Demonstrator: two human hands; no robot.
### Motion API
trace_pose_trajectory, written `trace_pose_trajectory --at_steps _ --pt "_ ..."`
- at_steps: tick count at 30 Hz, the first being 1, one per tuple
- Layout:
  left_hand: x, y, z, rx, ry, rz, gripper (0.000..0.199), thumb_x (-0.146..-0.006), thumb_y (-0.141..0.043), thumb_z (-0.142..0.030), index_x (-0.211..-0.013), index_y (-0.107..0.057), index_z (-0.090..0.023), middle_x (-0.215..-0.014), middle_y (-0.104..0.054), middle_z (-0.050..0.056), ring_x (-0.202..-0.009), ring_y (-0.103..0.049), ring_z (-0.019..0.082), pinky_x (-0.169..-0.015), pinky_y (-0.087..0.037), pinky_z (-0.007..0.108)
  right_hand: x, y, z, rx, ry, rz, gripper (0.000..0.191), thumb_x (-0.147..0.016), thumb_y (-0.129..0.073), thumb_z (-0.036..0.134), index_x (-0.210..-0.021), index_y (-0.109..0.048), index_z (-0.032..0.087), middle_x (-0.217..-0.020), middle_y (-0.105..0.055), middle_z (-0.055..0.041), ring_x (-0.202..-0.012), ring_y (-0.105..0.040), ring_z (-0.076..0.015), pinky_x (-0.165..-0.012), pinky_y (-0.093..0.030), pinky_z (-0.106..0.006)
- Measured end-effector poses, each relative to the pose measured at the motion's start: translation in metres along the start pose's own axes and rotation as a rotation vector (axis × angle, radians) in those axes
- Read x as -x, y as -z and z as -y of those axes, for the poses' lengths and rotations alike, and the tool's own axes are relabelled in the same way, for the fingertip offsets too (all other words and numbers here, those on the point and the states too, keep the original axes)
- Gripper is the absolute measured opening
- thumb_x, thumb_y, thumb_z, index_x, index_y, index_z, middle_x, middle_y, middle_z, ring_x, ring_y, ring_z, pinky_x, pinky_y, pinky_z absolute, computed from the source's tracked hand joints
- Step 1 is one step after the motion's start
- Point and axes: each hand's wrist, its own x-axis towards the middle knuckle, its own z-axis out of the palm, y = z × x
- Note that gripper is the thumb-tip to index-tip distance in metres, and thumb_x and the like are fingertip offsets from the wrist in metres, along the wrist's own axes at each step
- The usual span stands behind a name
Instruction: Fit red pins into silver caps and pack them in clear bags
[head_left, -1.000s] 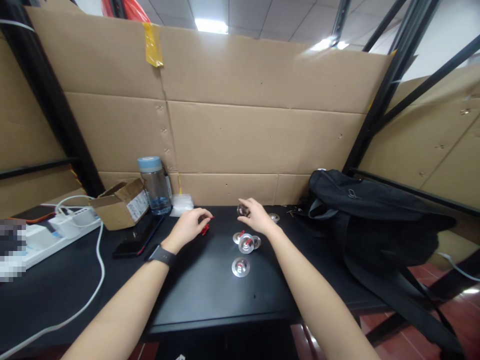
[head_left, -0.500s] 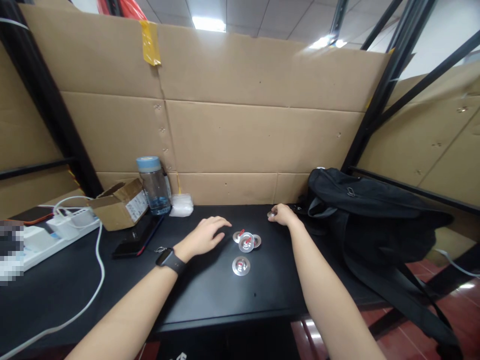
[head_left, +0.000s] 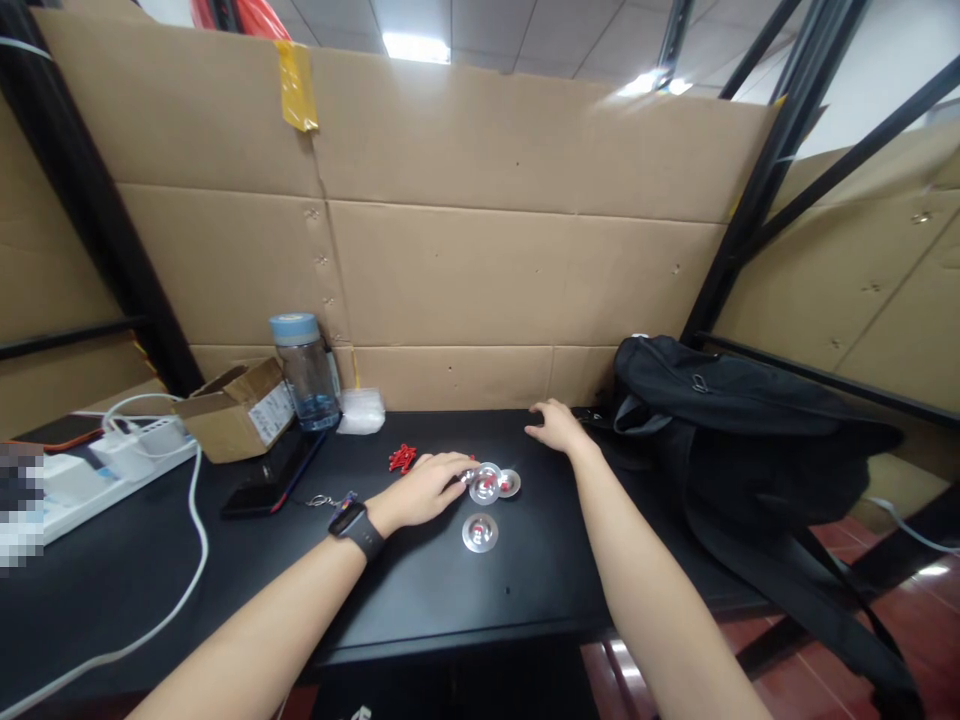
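Observation:
Several shiny round metal dishes with wide rims lie on the black table. One metal dish [head_left: 486,482] overlaps another metal dish [head_left: 509,484], and a separate metal dish [head_left: 480,533] lies nearer me; red bits show in them. My left hand [head_left: 429,489], with a watch on its wrist, has thumb and fingertips closed at the rim of the leftmost dish [head_left: 468,477], which the fingers partly cover. Beyond that hand sits a small pile of red pieces [head_left: 403,458]. My right hand [head_left: 556,427] is over the back right of the table, fingers apart, no dish visible in it.
A black bag [head_left: 750,430] lies on the right. At left are a power strip [head_left: 154,440], a small cardboard box [head_left: 238,408], a water bottle [head_left: 306,375], a dark phone-like slab [head_left: 274,475] and a white packet [head_left: 362,412]. A cardboard wall [head_left: 465,280] closes the back.
My left hand has moved right to the leftmost dish and closed on its rim, uncovering the red pile. My right hand has opened; the shiny dish at its fingertips no longer shows.

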Motion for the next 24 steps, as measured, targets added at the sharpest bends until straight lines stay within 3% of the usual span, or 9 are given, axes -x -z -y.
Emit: trace_pose_trajectory --at_steps 2,5,9,11,14,22,24 --pt "0.000 0.005 -0.001 -0.003 -0.007 -0.072 0.041 -0.094 -0.056 -0.023 -0.134 -0.057 -0.030 -0.137 -0.062 0.006 -0.125 -0.058 0.024 -0.105 -0.044 0.040 0.001 -0.003 0.019 -0.062 0.106 -0.015 0.038 -0.084 -0.073 0.030 -0.119 -0.070 0.017 -0.125 -0.066 -0.0136 -0.116 -0.063 -0.0242 -0.104 -0.045 -0.034" --pt "-0.002 0.013 -0.002 -0.010 0.014 -0.186 0.044 -0.087 -0.063 -0.017 -0.129 -0.059 -0.028 -0.133 -0.064 0.006 -0.123 -0.059 0.025 -0.102 -0.046 0.040 0.007 -0.012 0.051 -0.207 0.253 0.042 0.031 -0.086 -0.072 0.036 -0.114 -0.073 0.021 -0.115 -0.073 -0.0073 -0.098 -0.069 -0.0177 -0.090 -0.053 -0.028" --pt "-0.002 0.022 0.000 0.001 0.009 -0.304 0.030 -0.090 -0.058 -0.011 -0.115 -0.065 -0.025 -0.118 -0.071 0.005 -0.109 -0.065 0.022 -0.094 -0.049 0.036 0.019 -0.024 0.088 -0.648 0.453 0.320 0.045 -0.076 -0.080 0.044 -0.112 -0.073 0.018 -0.105 -0.077 -0.0077 -0.093 -0.073 -0.0221 -0.083 -0.057 -0.032" --pt "-0.002 0.025 0.002 0.014 0.014 -0.357 0.028 -0.092 -0.054 -0.009 -0.111 -0.066 -0.025 -0.109 -0.074 0.003 -0.100 -0.068 0.019 -0.091 -0.049 0.034 0.025 -0.029 0.100 -0.793 0.460 0.407 0.047 -0.074 -0.082 0.045 -0.110 -0.074 0.016 -0.101 -0.078 -0.0079 -0.093 -0.073 -0.0232 -0.086 -0.057 -0.034" --pt "-0.001 0.029 0.002 0.043 0.048 -0.401 0.031 -0.092 -0.056 -0.011 -0.117 -0.063 -0.026 -0.104 -0.075 0.000 -0.100 -0.069 0.019 -0.093 -0.048 0.035 0.031 -0.032 0.110 -0.925 0.409 0.435 0.048 -0.069 -0.086 0.043 -0.106 -0.074 0.015 -0.099 -0.078 -0.0085 -0.094 -0.074 -0.0236 -0.092 -0.057 -0.037" --pt "0.000 0.028 0.002 0.021 0.016 -0.411 0.022 -0.091 -0.056 -0.012 -0.103 -0.067 -0.026 -0.105 -0.073 0.001 -0.102 -0.064 0.021 -0.092 -0.046 0.037 0.035 -0.034 0.116 -1.050 0.370 0.477 0.048 -0.063 -0.091 0.036 -0.101 -0.071 0.015 -0.098 -0.076 -0.0071 -0.097 -0.073 -0.0238 -0.092 -0.057 -0.038" --pt "-0.001 0.027 0.001 0.017 0.034 -0.476 0.023 -0.089 -0.057 -0.012 -0.107 -0.064 -0.025 -0.107 -0.070 0.004 -0.102 -0.063 0.021 -0.092 -0.047 0.037 0.034 -0.036 0.117 -1.067 0.375 0.457 0.051 -0.063 -0.091 0.035 -0.105 -0.070 0.016 -0.101 -0.075 -0.0077 -0.097 -0.073 -0.0233 -0.092 -0.057 -0.039"
